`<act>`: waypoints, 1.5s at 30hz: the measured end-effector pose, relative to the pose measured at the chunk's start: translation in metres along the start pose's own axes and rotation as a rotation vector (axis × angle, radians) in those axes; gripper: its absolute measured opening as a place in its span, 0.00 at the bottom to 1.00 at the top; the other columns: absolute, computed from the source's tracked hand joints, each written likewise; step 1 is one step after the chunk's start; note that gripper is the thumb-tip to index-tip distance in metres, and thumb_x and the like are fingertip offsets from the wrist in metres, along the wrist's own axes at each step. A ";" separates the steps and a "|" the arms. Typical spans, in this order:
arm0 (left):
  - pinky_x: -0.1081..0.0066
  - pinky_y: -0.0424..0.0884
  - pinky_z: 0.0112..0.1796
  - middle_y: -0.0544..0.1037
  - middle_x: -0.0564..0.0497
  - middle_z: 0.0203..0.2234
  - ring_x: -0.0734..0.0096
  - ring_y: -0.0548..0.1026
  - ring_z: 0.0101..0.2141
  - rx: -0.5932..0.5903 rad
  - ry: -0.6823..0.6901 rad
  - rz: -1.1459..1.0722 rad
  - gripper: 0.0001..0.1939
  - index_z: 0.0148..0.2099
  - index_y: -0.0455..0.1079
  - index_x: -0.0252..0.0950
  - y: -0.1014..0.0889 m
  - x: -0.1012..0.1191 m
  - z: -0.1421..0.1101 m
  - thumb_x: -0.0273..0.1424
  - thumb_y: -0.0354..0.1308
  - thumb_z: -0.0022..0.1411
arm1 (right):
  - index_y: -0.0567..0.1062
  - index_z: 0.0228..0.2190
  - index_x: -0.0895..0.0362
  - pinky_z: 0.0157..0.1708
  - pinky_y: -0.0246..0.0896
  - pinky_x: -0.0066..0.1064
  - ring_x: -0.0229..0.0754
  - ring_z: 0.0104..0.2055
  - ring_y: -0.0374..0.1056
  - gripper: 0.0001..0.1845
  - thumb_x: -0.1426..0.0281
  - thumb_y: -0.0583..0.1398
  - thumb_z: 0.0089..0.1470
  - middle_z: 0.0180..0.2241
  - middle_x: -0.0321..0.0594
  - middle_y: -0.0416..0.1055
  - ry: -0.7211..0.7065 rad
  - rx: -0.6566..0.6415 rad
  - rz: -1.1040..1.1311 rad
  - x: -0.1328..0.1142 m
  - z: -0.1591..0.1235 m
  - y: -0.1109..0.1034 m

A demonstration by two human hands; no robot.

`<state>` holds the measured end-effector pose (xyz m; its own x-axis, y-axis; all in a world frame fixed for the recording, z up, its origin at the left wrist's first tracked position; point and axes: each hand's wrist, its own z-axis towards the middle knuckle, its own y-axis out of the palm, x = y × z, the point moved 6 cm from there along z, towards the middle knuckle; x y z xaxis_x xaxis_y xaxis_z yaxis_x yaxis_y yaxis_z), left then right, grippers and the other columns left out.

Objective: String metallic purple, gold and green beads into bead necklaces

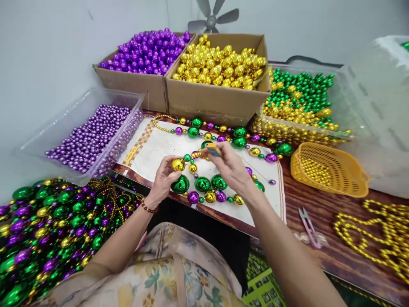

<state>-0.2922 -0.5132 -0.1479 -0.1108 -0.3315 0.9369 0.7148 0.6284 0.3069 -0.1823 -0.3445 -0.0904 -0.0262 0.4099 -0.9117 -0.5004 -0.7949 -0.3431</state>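
right fingers [225, 151] partly hide an orange object [212, 149]; the top edge crops the fan [211, 21].

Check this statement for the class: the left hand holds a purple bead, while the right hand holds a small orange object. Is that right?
Not quite: the left hand holds a gold bead, not a purple one, as the head view shows. The right hand does hold a small orange object.

A grey fan [211, 22] shows behind cardboard boxes [212, 102] — and, lower down, a green crate [262, 285].
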 end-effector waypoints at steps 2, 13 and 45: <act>0.58 0.67 0.58 0.77 0.45 0.55 0.57 0.75 0.56 -0.010 -0.001 -0.091 0.22 0.50 0.67 0.41 -0.001 0.007 0.005 0.39 0.69 0.57 | 0.67 0.42 0.52 0.46 0.69 0.43 0.46 0.43 0.73 0.12 0.57 0.57 0.65 0.41 0.41 0.76 0.027 -0.066 0.088 -0.001 0.001 0.020; 0.61 0.77 0.40 0.82 0.45 0.40 0.57 0.83 0.38 -0.140 -0.379 -0.380 0.24 0.50 0.65 0.39 0.006 -0.025 0.029 0.50 0.62 0.62 | 0.69 0.40 0.52 0.43 0.68 0.40 0.46 0.41 0.72 0.13 0.56 0.59 0.61 0.37 0.38 0.75 0.182 0.066 0.030 0.020 -0.025 0.018; 0.60 0.78 0.42 0.80 0.48 0.29 0.58 0.82 0.37 -0.025 -0.684 -0.388 0.18 0.44 0.72 0.36 0.003 -0.068 0.044 0.45 0.62 0.62 | 0.68 0.23 0.54 0.29 0.48 0.33 0.42 0.26 0.63 0.35 0.45 0.41 0.67 0.23 0.41 0.70 0.241 -0.208 -0.523 0.041 0.046 0.020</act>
<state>-0.3130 -0.4573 -0.2036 -0.7505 -0.0120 0.6607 0.5521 0.5381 0.6369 -0.2329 -0.3235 -0.1243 0.3865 0.6761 -0.6274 -0.2137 -0.5961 -0.7740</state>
